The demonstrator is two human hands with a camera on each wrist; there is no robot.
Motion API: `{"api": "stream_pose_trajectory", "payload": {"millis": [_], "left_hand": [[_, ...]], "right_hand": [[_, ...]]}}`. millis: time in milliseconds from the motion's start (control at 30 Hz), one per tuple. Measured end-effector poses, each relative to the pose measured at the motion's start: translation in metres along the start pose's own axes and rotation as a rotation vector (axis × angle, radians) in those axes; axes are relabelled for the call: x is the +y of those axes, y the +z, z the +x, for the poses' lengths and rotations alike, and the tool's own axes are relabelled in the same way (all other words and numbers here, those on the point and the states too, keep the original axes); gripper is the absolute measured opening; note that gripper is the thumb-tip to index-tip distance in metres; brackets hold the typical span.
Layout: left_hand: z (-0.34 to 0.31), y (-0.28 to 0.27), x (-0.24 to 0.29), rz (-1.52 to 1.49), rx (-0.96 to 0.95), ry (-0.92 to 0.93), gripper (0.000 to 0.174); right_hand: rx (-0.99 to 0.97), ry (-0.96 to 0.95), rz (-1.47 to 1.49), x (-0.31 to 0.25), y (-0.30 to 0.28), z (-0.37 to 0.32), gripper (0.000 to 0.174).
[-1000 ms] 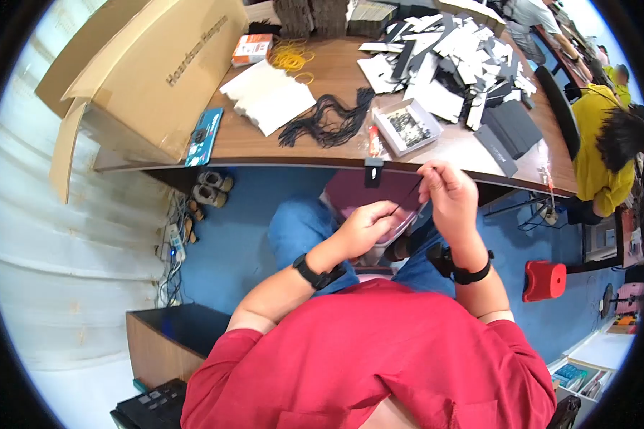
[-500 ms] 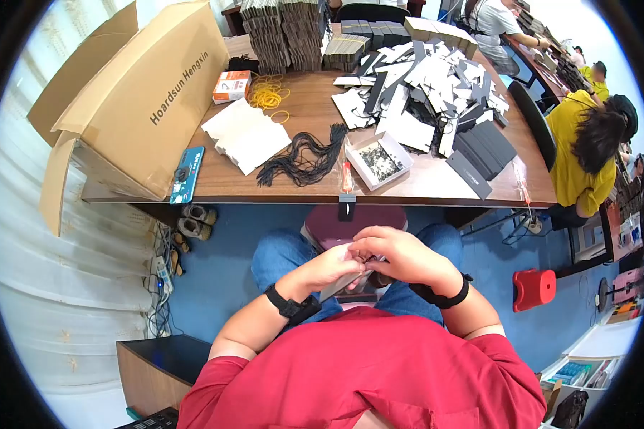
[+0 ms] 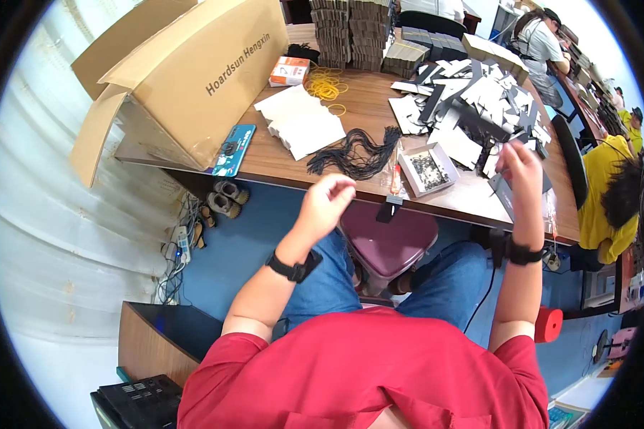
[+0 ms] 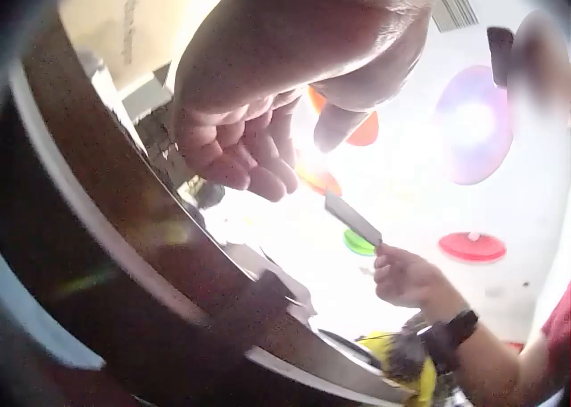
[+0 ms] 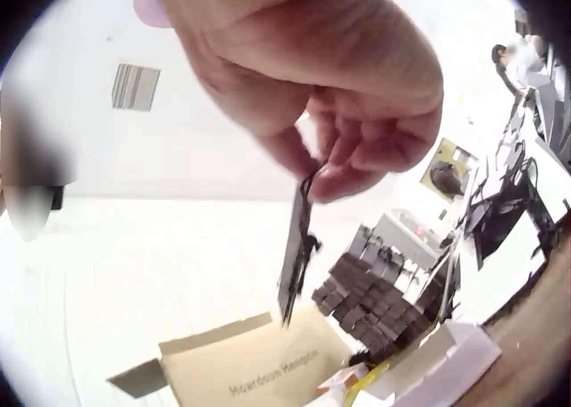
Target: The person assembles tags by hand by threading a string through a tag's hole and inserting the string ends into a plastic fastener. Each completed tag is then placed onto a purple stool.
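My right hand (image 3: 522,171) is raised over the right part of the table and pinches a flat dark hang tag (image 5: 293,255) by one end. A black string (image 5: 310,188) hangs along the tag. In the head view the tag (image 3: 479,123) is blurred in front of the pile of black and white tags (image 3: 456,145). My left hand (image 3: 325,207) is held at the table's front edge, fingers loosely bent and nothing in them. Nearest to it lies a bundle of black strings (image 3: 358,154).
A small white box (image 3: 437,189) with little black pieces stands near the front edge. White paper sheets (image 3: 300,121), yellow rubber bands (image 3: 325,84) and a large cardboard box (image 3: 200,93) are on the left. Stacks of tags (image 3: 350,36) stand behind. A maroon stool (image 3: 390,239) is below.
The hands first held a black thread between them, then came together over the lap with a tag. Now they are apart, the right one carrying the tag toward the pile.
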State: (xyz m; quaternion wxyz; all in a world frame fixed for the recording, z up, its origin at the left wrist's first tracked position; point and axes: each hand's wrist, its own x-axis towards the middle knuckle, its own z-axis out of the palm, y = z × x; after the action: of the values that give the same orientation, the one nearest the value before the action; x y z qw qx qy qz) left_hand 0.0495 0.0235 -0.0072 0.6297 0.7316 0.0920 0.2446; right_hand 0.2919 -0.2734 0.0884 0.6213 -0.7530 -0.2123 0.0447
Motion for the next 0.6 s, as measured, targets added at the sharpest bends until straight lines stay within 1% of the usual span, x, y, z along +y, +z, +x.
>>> {"api": "stream_pose_trajectory", "payload": {"millis": [33,67,100,133,200,233,267,300,333,367,433,500,567,600], "left_hand": [[0.006,-0.006,0.011,0.174,0.094,-0.009,0.01],[0.014,-0.012,0.006,0.35,0.175,0.127,0.012],[0.021,-0.021,0.002,0.524,0.215,0.176,0.012],[0.027,-0.03,-0.002,0.698,0.254,0.223,0.013],[0.037,-0.045,-0.012,0.989,0.407,0.288,0.014],[0.043,-0.055,-0.02,1.045,0.454,0.245,0.015],[0.048,-0.064,-0.027,1.103,0.487,0.263,0.02],[0.051,-0.068,-0.029,1.14,0.468,0.235,0.02],[0.053,-0.071,-0.029,1.176,0.446,0.21,0.02],[0.056,-0.073,-0.03,1.2,0.434,0.219,0.021],[0.059,-0.074,-0.032,1.245,0.405,0.234,0.022],[0.06,-0.072,-0.027,1.208,0.395,0.151,0.024],[0.061,-0.074,-0.021,1.147,0.389,0.098,0.026],[0.065,-0.081,-0.03,1.049,0.383,0.088,0.02]], "right_hand": [[0.141,-0.121,-0.122,0.01,0.0,0.014,0.043],[0.284,-0.243,-0.244,0.021,0.003,0.024,0.054],[0.377,-0.248,-0.428,0.032,0.003,0.03,0.065],[0.357,-0.293,-0.404,0.041,0.009,0.027,0.064],[0.313,-0.385,-0.355,0.057,0.02,0.012,0.062],[0.253,-0.347,-0.214,0.058,0.036,-0.006,0.058],[0.184,-0.354,-0.204,0.063,0.048,-0.02,0.052],[0.159,-0.316,-0.258,0.067,0.061,-0.035,0.048],[0.161,-0.313,-0.105,0.084,0.073,-0.041,0.042],[0.18,-0.305,-0.168,0.094,0.074,-0.049,0.038],[0.211,-0.309,-0.249,0.093,0.083,-0.062,0.031],[0.228,-0.327,-0.293,0.09,0.086,-0.063,0.026],[0.223,-0.31,-0.241,0.093,0.085,-0.062,0.026],[0.219,-0.307,-0.215,0.093,0.084,-0.06,0.026]]}}
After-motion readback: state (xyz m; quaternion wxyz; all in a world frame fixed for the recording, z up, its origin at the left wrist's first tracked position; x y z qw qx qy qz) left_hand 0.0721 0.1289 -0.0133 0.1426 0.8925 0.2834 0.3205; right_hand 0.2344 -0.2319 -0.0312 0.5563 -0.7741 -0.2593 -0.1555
